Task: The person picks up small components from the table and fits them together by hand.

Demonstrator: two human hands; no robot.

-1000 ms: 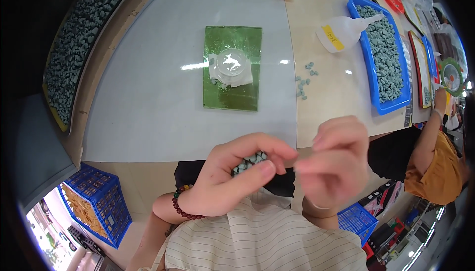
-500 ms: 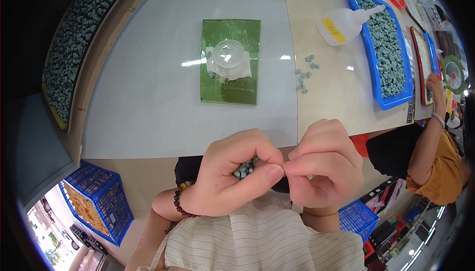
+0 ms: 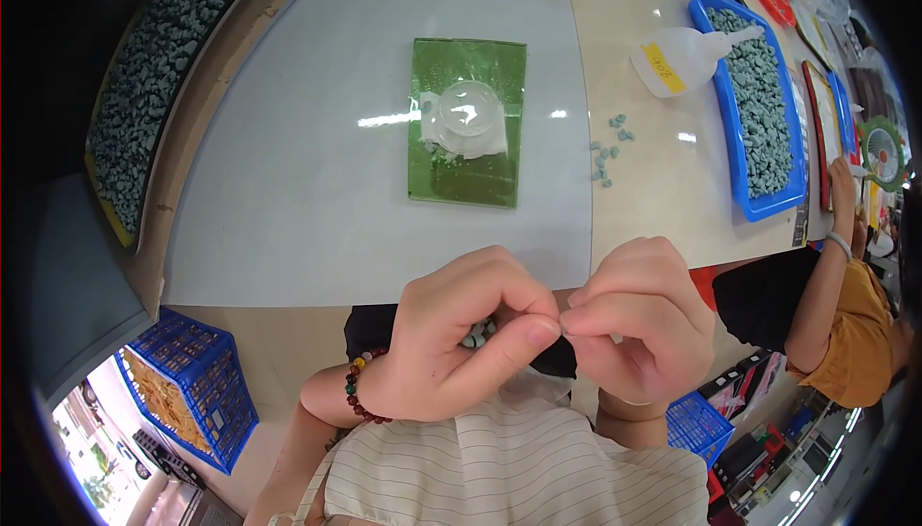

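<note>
My left hand [image 3: 444, 365] is closed, its thumb and forefinger pinched together. Several small grey-green stones [image 3: 477, 334] show inside its curl; whether they are strung together cannot be seen. Against those fingertips, my right hand [image 3: 653, 324] pinches with thumb and forefinger. Whatever sits between the two pinches is too small to make out. Both hands are held in front of the table's near edge. Farther off on the table, a green rectangular plate [image 3: 466, 185] carries a clear round dome-like piece [image 3: 471, 108] on a whitish patch.
Loose grey-green stones [image 3: 603, 153] lie right of the plate. A blue tray [image 3: 740, 166] of stones stands at the right, beside a translucent squeeze bottle [image 3: 677, 60]. More stones fill a long bin [image 3: 158, 74] at left. Another person's arm [image 3: 819, 286] reaches in at right.
The table things appear shifted slightly right in view. My hands keep the same pinch, and fewer stones show inside the left hand's curl.
</note>
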